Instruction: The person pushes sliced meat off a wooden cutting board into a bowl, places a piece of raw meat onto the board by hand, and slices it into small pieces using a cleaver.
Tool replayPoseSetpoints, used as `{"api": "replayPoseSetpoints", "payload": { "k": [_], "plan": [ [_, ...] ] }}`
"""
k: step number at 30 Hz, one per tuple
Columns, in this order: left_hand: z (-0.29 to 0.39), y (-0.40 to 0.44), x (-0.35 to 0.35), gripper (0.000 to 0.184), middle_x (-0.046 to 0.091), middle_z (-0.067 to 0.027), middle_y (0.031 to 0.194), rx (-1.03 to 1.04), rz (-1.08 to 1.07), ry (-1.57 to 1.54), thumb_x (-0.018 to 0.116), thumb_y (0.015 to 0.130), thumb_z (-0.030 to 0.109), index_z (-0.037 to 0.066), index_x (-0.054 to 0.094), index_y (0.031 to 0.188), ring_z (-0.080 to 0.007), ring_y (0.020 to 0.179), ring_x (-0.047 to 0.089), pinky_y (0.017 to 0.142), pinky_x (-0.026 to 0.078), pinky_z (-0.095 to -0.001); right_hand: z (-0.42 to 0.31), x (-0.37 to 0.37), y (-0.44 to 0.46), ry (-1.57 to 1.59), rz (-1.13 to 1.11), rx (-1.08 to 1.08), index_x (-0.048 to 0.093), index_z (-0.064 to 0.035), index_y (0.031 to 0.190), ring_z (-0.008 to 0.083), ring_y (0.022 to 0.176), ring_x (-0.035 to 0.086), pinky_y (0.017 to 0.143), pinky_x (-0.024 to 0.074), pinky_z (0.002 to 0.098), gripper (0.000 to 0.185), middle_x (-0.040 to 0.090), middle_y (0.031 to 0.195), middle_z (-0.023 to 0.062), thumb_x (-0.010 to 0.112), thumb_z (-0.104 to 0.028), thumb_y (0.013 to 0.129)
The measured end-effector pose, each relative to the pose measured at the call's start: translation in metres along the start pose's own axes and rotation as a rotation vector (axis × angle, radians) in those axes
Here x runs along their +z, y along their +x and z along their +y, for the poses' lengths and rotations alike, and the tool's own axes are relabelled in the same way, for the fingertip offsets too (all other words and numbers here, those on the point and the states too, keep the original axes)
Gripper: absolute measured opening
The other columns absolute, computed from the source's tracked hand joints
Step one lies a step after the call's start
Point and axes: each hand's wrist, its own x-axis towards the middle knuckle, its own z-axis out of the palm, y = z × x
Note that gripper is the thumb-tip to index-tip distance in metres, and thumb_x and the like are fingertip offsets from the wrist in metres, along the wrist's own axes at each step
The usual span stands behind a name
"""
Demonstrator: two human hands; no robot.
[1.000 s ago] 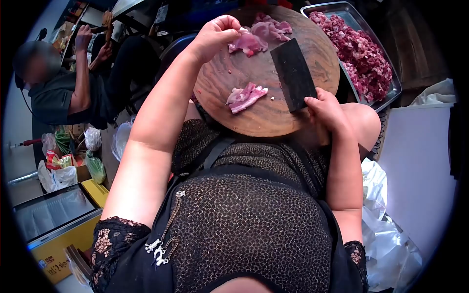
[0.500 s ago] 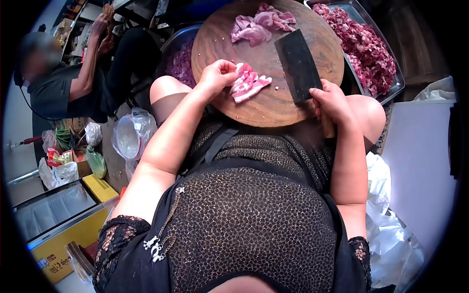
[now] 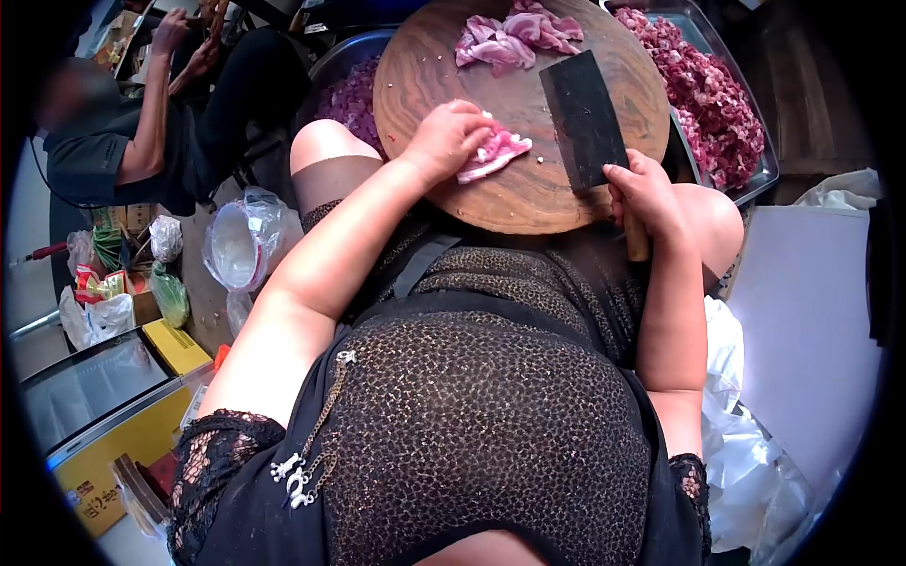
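Note:
On the round wooden chopping board [image 3: 425, 71] lies a slice of raw meat [image 3: 498, 156], pink with a pale fatty edge. My left hand [image 3: 444, 141] rests over its left part with curled fingers, hiding some of it. My right hand [image 3: 647, 196] is wrapped around the wooden handle of a cleaver [image 3: 583, 118]. The cleaver's wide dark blade lies flat-side up over the right part of the board, apart from the slice. More raw meat pieces [image 3: 514, 40] sit at the board's far side.
A metal tray [image 3: 769, 170] heaped with chopped meat stands right of the board. Left of it, a metal basin [image 3: 330, 80] holds more meat. Another person [image 3: 123, 141] sits at the left. A clear plastic-lined bucket [image 3: 238, 247] and a yellow box [image 3: 123, 453] are on the left.
My left hand has moved from pinching the slice's left edge to lying over it, fingers curled down on the meat. The right hand and cleaver keep nearly the same place on the board.

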Motion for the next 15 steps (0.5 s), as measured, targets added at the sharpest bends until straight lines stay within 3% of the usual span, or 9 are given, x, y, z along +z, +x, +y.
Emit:
{"api": "replayPoseSetpoints", "payload": {
  "k": [3,5,6,8,9,10,12,15],
  "plan": [
    [0.003,-0.001,0.004,0.022,0.066,-0.0131,0.107,-0.002,-0.040,-0.051,0.065,0.091,0.019,0.008,0.073,0.108,-0.0283,0.104,0.062,0.091,0.050,-0.0356,-0.004,0.004,-0.009,-0.017,0.030,-0.056,0.056,-0.0020,0.099,0.0112,0.046,0.048,0.042,0.0419,0.0277,0.012,0.052,0.063,0.0014,0.055,-0.013,0.096],
    [0.001,-0.002,0.006,0.025,0.064,-0.0155,0.110,0.044,0.175,-0.084,0.066,0.090,0.020,0.009,0.072,0.112,-0.0312,0.106,0.061,0.092,0.050,-0.0374,-0.016,0.013,-0.028,-0.241,0.149,-0.166,0.060,0.0004,0.105,0.0151,0.052,0.055,0.050,0.0458,0.0304,0.017,0.060,0.067,0.0060,0.056,-0.013,0.095],
    [-0.001,-0.004,0.006,0.025,0.064,-0.0155,0.110,0.046,0.176,-0.093,0.066,0.090,0.020,0.009,0.072,0.112,-0.0312,0.106,0.061,0.092,0.050,-0.0374,-0.017,0.018,-0.035,-0.246,0.155,-0.161,0.060,0.0004,0.105,0.0151,0.052,0.055,0.050,0.0458,0.0304,0.017,0.060,0.067,0.0060,0.056,-0.013,0.095],
    [-0.006,-0.013,0.004,0.028,0.063,-0.0166,0.113,0.060,0.186,-0.032,0.068,0.089,0.023,0.008,0.071,0.113,-0.0329,0.107,0.060,0.093,0.049,-0.0398,-0.019,0.028,-0.050,-0.407,0.208,-0.340,0.061,0.0015,0.110,0.0216,0.065,0.065,0.061,0.0497,0.0345,0.021,0.068,0.077,0.0126,0.057,-0.013,0.095],
    [0.000,-0.018,0.003,0.028,0.063,-0.0157,0.112,0.037,0.173,-0.045,0.071,0.086,0.024,0.006,0.071,0.108,-0.0327,0.107,0.060,0.094,0.047,-0.0411,-0.020,0.033,-0.057,-0.491,0.207,-0.369,0.061,0.0006,0.110,0.0321,0.078,0.069,0.070,0.0522,0.0406,0.023,0.069,0.086,0.0195,0.058,-0.015,0.094],
    [0.006,-0.021,0.006,0.027,0.063,-0.0147,0.110,-0.017,0.166,-0.170,0.073,0.084,0.025,0.004,0.070,0.102,-0.0326,0.106,0.059,0.095,0.047,-0.0413,-0.013,0.037,-0.054,-0.647,0.235,-0.444,0.062,-0.0024,0.110,0.0378,0.081,0.068,0.071,0.0526,0.0449,0.024,0.068,0.089,0.0219,0.059,-0.018,0.092],
    [0.018,-0.024,0.016,0.027,0.063,-0.0141,0.108,0.067,0.189,-0.118,0.075,0.082,0.025,0.004,0.069,0.098,-0.0328,0.104,0.060,0.092,0.048,-0.0417,-0.011,0.053,-0.060,-0.721,0.275,-0.462,0.063,-0.0053,0.109,0.0392,0.082,0.066,0.071,0.0529,0.0475,0.023,0.068,0.089,0.0210,0.060,-0.020,0.091],
    [0.025,-0.029,0.016,0.027,0.062,-0.0143,0.106,0.039,0.308,-0.119,0.077,0.080,0.023,0.004,0.068,0.097,-0.0342,0.098,0.060,0.086,0.049,-0.0430,-0.005,0.070,-0.060,-0.935,0.353,-0.612,0.064,-0.0089,0.106,0.0316,0.071,0.067,0.062,0.0547,0.0420,0.018,0.068,0.081,0.0146,0.060,-0.017,0.091]
  ]
}}
